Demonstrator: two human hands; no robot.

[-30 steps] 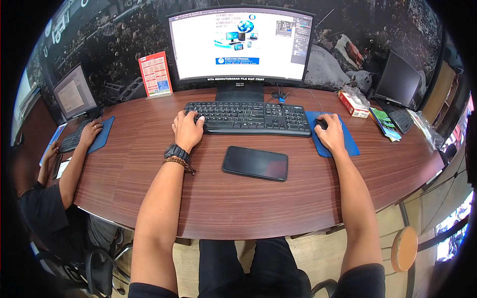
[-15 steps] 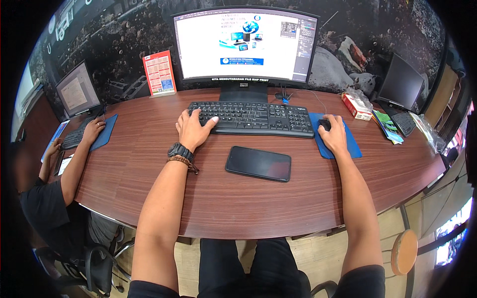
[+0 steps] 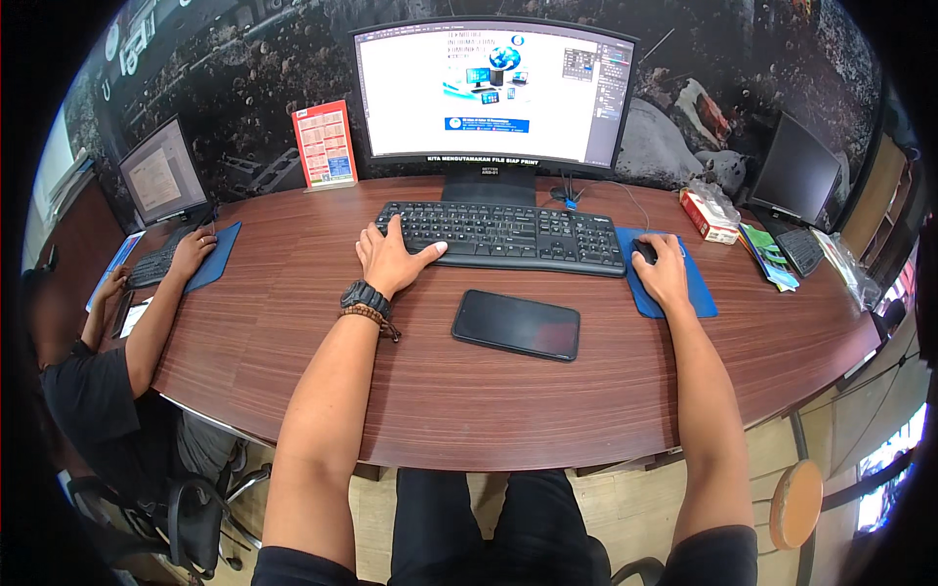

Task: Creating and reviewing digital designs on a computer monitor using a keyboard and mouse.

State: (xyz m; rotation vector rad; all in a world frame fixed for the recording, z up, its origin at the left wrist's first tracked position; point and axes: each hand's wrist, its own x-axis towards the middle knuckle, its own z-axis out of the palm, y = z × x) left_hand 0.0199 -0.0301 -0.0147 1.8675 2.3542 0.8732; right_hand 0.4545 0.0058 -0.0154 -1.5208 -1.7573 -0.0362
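Observation:
My left hand (image 3: 393, 264) rests at the left end of a black keyboard (image 3: 503, 234), its fingers spread over the keys and its thumb stretched out along the near edge. A black watch (image 3: 364, 296) and a beaded bracelet (image 3: 366, 314) circle that wrist. Off the keyboard's right end, my right hand (image 3: 666, 273) is closed over a black computer mouse (image 3: 645, 252), most of which the fingers cover. Under the mouse lies a blue mouse pad (image 3: 702, 301). Beyond the keyboard, a curved monitor (image 3: 576, 137) displays a page with a globe and several devices.
A dark phone (image 3: 516, 324) lies on the wooden desk (image 3: 508, 410) between my forearms. At the left a person (image 3: 88, 400) works at another monitor (image 3: 161, 176). A red calendar (image 3: 324, 146) stands at the back. Toward the right are a small box (image 3: 707, 217) and a second dark monitor (image 3: 796, 166).
The whole view has shifted slightly, so the desk and its things appear a little farther right. My left thumb has moved slightly outward. My right hand stays on the mouse.

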